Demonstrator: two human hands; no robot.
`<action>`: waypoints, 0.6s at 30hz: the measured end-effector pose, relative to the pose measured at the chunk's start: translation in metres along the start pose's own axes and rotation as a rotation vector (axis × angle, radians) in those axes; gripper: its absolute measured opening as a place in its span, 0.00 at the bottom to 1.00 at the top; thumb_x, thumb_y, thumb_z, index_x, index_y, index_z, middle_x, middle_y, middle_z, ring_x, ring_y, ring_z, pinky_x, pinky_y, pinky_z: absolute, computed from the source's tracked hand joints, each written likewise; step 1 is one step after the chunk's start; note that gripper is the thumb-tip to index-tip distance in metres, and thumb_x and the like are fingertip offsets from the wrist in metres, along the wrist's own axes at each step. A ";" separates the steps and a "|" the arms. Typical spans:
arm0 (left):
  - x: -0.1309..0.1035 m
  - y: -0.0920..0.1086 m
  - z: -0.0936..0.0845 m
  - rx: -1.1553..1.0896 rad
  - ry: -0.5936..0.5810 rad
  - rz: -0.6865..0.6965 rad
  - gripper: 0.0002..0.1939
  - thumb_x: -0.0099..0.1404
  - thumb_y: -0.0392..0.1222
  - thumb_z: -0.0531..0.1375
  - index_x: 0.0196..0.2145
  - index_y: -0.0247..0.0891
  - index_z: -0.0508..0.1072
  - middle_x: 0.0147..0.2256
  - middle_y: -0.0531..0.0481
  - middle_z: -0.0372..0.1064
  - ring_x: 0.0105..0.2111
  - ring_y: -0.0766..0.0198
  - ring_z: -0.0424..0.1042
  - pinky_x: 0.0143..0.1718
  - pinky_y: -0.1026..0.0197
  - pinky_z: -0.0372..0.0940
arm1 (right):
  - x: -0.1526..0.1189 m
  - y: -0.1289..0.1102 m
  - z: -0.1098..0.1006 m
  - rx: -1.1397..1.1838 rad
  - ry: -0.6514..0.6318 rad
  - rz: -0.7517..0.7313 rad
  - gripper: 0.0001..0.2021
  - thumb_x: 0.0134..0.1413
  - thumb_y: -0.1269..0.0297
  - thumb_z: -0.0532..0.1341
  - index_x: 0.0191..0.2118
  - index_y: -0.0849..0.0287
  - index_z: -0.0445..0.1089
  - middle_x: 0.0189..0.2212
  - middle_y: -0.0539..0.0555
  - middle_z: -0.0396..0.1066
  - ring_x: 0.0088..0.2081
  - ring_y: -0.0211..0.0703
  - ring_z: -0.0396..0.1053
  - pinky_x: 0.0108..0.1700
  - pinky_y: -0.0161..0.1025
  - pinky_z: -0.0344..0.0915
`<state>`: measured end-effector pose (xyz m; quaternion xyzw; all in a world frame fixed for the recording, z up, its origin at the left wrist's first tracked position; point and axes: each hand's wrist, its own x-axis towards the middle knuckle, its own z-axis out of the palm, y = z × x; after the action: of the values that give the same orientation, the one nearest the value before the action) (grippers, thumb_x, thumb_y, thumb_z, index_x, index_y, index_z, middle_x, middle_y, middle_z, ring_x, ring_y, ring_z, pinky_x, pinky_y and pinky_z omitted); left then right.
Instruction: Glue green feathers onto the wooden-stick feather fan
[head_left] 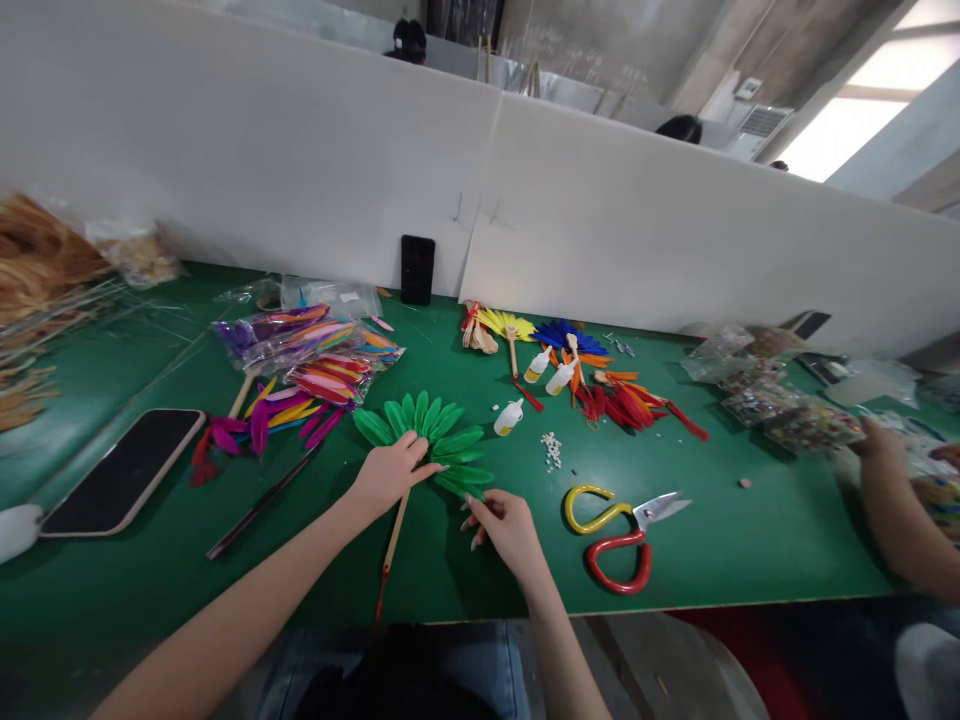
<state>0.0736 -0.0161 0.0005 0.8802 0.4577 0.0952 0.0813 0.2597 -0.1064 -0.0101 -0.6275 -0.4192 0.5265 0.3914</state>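
Note:
A fan of green feathers (450, 443) with a wooden handle (397, 530) and a red tassel lies on the green table. My left hand (394, 470) rests over the fan's centre, where the feathers meet the handle; its fingers are partly spread. At the fan's lower right edge, my right hand (504, 525) pinches the tip of a green feather (461, 487) between thumb and finger. Just right of the fan stands a small white glue bottle (508, 417). Small white beads (551, 450) lie in a loose pile beyond it.
Scissors (626, 530) with yellow and red handles lie right of my right hand. Bagged feathers (322, 350), a dark pen-like tool (262, 505) and a phone (127, 470) are on the left. Finished-looking feather fans (562, 340) lie behind. Another person's hand (885, 455) touches bags at far right.

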 end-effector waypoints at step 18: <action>-0.051 0.001 -0.012 -0.220 0.200 -0.022 0.21 0.69 0.45 0.43 0.57 0.43 0.59 0.52 0.45 0.66 0.38 0.64 0.74 0.29 0.69 0.66 | 0.025 -0.008 -0.009 -0.083 0.014 -0.062 0.23 0.47 0.42 0.57 0.20 0.58 0.60 0.19 0.54 0.73 0.13 0.37 0.67 0.16 0.31 0.59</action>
<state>0.0425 -0.0581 0.0079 0.8472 0.4598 0.2311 0.1324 0.2705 -0.0803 -0.0096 -0.6335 -0.4572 0.4920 0.3841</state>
